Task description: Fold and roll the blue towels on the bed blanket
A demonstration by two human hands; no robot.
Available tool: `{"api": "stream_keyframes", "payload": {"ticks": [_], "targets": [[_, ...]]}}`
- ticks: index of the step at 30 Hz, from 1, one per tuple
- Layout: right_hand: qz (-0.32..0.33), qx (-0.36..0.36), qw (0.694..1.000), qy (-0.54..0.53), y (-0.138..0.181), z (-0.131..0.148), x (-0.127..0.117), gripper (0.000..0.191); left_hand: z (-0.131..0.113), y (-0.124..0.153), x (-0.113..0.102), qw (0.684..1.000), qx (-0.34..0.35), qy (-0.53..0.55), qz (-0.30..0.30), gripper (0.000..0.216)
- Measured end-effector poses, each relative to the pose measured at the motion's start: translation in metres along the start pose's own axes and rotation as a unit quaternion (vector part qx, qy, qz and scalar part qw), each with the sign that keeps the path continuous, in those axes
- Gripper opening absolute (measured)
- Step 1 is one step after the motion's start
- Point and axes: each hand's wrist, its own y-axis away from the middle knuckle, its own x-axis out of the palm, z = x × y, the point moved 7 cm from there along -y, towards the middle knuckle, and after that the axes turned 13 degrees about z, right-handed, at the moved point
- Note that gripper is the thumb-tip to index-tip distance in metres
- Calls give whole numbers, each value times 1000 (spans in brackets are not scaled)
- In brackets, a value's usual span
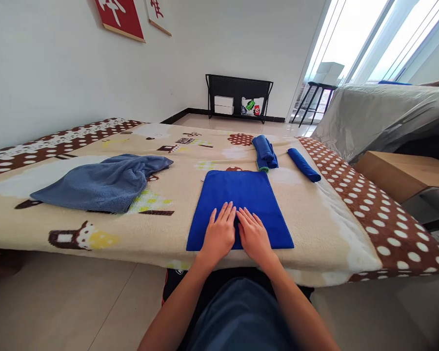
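Observation:
A bright blue cloth (pixel 237 195) lies flat and squared on the patterned blanket (pixel 175 229) near the bed's front edge. My left hand (pixel 219 234) rests palm down on its near middle, fingers stretched out. My right hand (pixel 253 235) lies flat beside it, fingers extended, the two hands almost touching. Neither hand holds anything. Farther back lie a rolled blue cloth (pixel 303 165) and a loosely folded blue cloth (pixel 265 152).
A crumpled grey-blue towel (pixel 106 183) lies on the left of the bed. A plastic-covered sofa (pixel 384 114) and a wooden box (pixel 402 173) stand to the right. A black rack (pixel 237 95) stands at the far wall, with windows at the right.

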Motion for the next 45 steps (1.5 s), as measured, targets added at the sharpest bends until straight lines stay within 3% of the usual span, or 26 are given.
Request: {"api": "stream_keyframes", "payload": {"ticks": [3,7,12,38,42,45], "targets": [[-7,29,999,14,7,-16,1,45,-4,-7,8,1000,17,17,9,52],[-48,100,993,46,32,-58,-10,49,20,10,9,998,-50,17,-43,50],[-64,95,991,74,54,-79,-14,50,37,26,6,991,-109,-5,-83,51],[-60,111,989,76,57,-80,-15,50,35,29,6,993,-100,1,-71,50],[-24,134,988,70,38,-69,-25,46,31,16,2,992,-120,5,-32,49],[3,75,996,40,3,-44,-25,49,12,-10,-3,996,-92,17,-10,51]]}}
